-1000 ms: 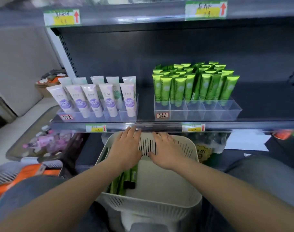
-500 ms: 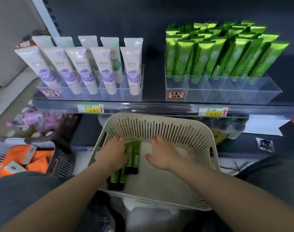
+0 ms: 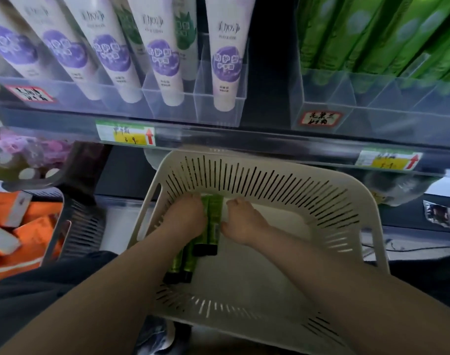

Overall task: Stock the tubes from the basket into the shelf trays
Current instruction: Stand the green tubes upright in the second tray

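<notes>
Head view: a white plastic basket (image 3: 282, 180) with slotted walls and rounded corners fills the lower centre. Slim glossy green tubes (image 3: 214, 226) with black caps lie side by side on its smooth floor, left of middle. The left hand (image 3: 185, 217) lies flat over them; its fingertips are hidden against the far wall, so I cannot tell whether its grip has closed. The right hand (image 3: 242, 226) sits just right of them, fingers loosely bent, thumb touching the nearest tube, enclosing nothing. The basket floor to the right is bare. Above, past the shelf edge (image 3: 270, 147), clear hard-walled trays (image 3: 372, 108) hold upright shelf tubes (image 3: 372, 34), cut off at the top. Lettering on the price tag (image 3: 125, 135) is blurred.
</notes>
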The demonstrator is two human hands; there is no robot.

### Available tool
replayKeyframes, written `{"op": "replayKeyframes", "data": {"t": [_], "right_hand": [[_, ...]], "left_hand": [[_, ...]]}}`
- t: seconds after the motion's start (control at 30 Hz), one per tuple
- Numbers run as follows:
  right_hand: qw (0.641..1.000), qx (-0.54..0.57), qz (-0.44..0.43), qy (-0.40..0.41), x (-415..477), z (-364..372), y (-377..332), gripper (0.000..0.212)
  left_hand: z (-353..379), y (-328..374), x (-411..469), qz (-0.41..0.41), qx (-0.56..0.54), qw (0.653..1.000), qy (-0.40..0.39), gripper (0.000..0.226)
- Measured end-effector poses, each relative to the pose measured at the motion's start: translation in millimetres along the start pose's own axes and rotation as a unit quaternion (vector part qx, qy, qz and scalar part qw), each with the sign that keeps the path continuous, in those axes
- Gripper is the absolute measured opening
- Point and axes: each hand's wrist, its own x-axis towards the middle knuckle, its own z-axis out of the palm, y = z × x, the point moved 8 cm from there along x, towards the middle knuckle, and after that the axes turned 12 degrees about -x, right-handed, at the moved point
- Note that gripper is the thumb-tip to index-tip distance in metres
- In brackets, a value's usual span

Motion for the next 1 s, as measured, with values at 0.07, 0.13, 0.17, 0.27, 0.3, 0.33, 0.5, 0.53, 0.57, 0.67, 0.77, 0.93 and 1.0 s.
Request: {"op": "replayKeyframes", "data": {"t": [0.07, 0.13, 0.17, 0.27, 0.3, 0.33, 0.5, 0.53, 0.57, 0.67, 0.77, 0.93, 1.0], "right_hand": [[1.000, 0.010, 0.009, -0.019, 11, 9, -1, 0.056], [0.999, 0.023, 0.019, -0.034, 21, 17, -2, 0.050], [0.998, 0.028, 0.026, -0.042, 25, 21, -2, 0.047], [0.996, 0.043, 0.049, -0.066, 39, 33, -1, 0.041], [0.994, 0.053, 0.059, -0.072, 43, 36, 1, 0.039], [0.992, 0.067, 0.071, -0.076, 46, 39, 2, 0.037], [0.984, 0.124, 0.119, -0.046, 62, 42, 4, 0.043], [0.982, 0.132, 0.130, -0.043, 64, 43, 5, 0.045], [0.978, 0.145, 0.143, -0.042, 65, 44, 5, 0.046], [0.972, 0.168, 0.160, -0.038, 67, 47, 6, 0.047], [0.972, 0.168, 0.163, -0.038, 66, 47, 6, 0.053], [0.976, 0.149, 0.152, -0.041, 62, 45, 9, 0.062], [0.979, 0.134, 0.148, -0.039, 59, 43, 11, 0.062]], "left_hand": [[6, -1, 10, -0.002, 0.000, 1.000, -0.001, 0.015], [10, -1, 18, -0.005, 0.003, 1.000, 0.001, 0.013], [13, -2, 22, -0.005, 0.005, 1.000, 0.000, 0.014], [21, -7, 34, -0.019, 0.010, 1.000, -0.010, 0.015], [23, -9, 38, -0.025, 0.011, 0.999, -0.016, 0.016], [26, -11, 41, -0.031, 0.013, 0.999, -0.020, 0.017], [32, -17, 52, -0.047, 0.023, 0.999, -0.012, 0.018], [32, -16, 54, -0.047, 0.028, 0.998, -0.009, 0.018], [32, -16, 54, -0.046, 0.033, 0.998, -0.005, 0.017], [33, -16, 57, -0.041, 0.048, 0.998, 0.003, 0.015], [34, -16, 59, -0.031, 0.054, 0.998, 0.004, 0.015], [35, -16, 59, -0.022, 0.048, 0.999, -0.004, 0.017], [35, -14, 58, -0.019, 0.043, 0.999, -0.005, 0.017]]}}
